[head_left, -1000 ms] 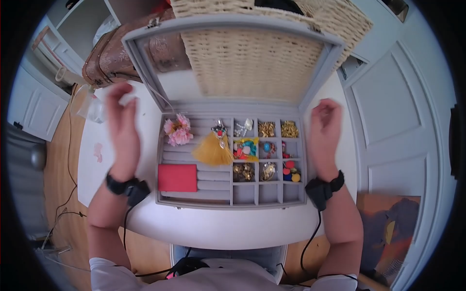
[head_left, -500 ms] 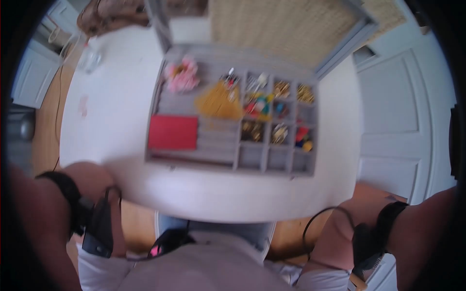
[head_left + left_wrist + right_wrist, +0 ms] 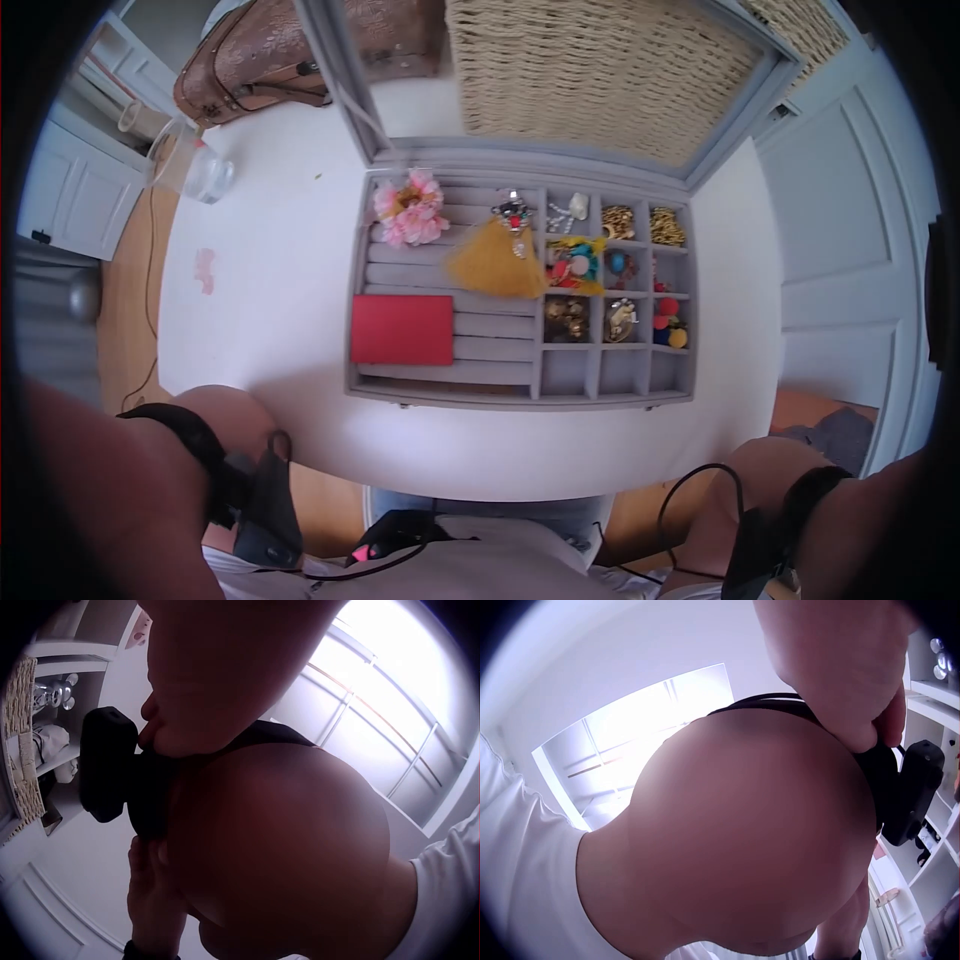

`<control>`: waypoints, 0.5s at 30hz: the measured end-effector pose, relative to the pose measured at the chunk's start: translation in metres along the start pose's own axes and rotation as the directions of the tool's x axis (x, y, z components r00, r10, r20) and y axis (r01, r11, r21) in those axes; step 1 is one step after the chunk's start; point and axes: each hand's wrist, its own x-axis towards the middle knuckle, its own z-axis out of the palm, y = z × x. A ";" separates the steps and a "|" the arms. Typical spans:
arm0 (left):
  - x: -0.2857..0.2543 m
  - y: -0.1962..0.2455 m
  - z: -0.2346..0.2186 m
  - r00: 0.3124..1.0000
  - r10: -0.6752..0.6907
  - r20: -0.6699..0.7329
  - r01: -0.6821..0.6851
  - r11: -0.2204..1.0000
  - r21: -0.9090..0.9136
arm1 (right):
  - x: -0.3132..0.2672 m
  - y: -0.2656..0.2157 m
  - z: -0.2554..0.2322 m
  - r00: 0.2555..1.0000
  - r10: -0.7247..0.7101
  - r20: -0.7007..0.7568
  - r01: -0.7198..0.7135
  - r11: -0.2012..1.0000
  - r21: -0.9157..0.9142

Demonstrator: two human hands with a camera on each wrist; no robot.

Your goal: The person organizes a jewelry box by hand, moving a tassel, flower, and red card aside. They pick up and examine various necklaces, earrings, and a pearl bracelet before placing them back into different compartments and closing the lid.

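Both hands are raised to the person's head, outside the head view, where only forearms with black wrist cameras show. In the left wrist view the left hand (image 3: 217,675) has its fingertips right at a black camera (image 3: 109,761) on a head strap. From the other side, the right hand (image 3: 840,667) reaches the same strap in the right wrist view; I cannot tell whether either hand grips it. On the table lies an open grey jewelry box (image 3: 450,400) with a pink flower hair tie (image 3: 410,210), a yellow tassel earring (image 3: 500,260) and a red card (image 3: 402,330).
Small compartments on the box's right hold gold pieces (image 3: 668,227), pom-poms (image 3: 668,315) and other trinkets. Its raised glass lid (image 3: 600,90) leans back before a woven basket. A brown bag (image 3: 300,60) stands behind; a clear bottle (image 3: 208,175) is at left on the white table (image 3: 250,220).
Both hands left the sides of the jewelry box and rose to the head, out of the head view. That view shifted and has steadied; the box's contents look the same.
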 end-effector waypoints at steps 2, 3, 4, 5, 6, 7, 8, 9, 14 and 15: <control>0.001 -0.016 0.011 1.000 0.009 -0.010 -0.010 0.999 -0.039 | 0.005 0.001 -0.012 1.000 -0.003 0.020 0.003 1.000 -0.024; 0.003 -0.018 0.010 1.000 0.014 -0.012 -0.014 0.999 -0.050 | 0.008 -0.001 -0.011 1.000 -0.004 0.025 0.005 1.000 -0.030; 0.002 -0.015 0.011 1.000 0.012 -0.011 -0.012 0.999 -0.048 | 0.007 -0.003 -0.011 1.000 -0.001 0.025 0.001 1.000 -0.021; 0.003 -0.012 0.011 1.000 -0.003 0.004 0.003 0.999 -0.047 | 0.001 -0.007 -0.010 1.000 0.015 0.012 -0.015 1.000 -0.015; -0.002 -0.002 0.016 0.999 -0.049 -0.016 0.048 0.998 -0.031 | 0.001 -0.010 -0.012 0.998 0.061 0.030 -0.061 0.998 0.014; -0.007 0.004 0.020 0.995 -0.094 -0.042 0.093 0.995 -0.030 | 0.004 -0.015 -0.015 0.993 0.108 0.055 -0.110 0.994 0.028; -0.008 0.007 0.021 0.994 -0.101 -0.043 0.100 0.995 -0.025 | 0.003 -0.016 -0.015 0.992 0.115 0.057 -0.118 0.992 0.041; -0.008 0.006 0.024 0.995 -0.088 -0.045 0.087 0.996 -0.022 | 0.004 -0.015 -0.016 0.993 0.104 0.061 -0.107 0.993 0.049; -0.014 0.010 0.040 0.990 -0.124 -0.073 0.120 0.991 -0.055 | 0.009 -0.030 -0.026 0.984 0.150 0.100 -0.156 0.986 0.055; -0.012 0.011 0.042 0.991 -0.118 -0.071 0.114 0.992 -0.060 | 0.012 -0.033 -0.026 0.984 0.146 0.100 -0.152 0.987 0.055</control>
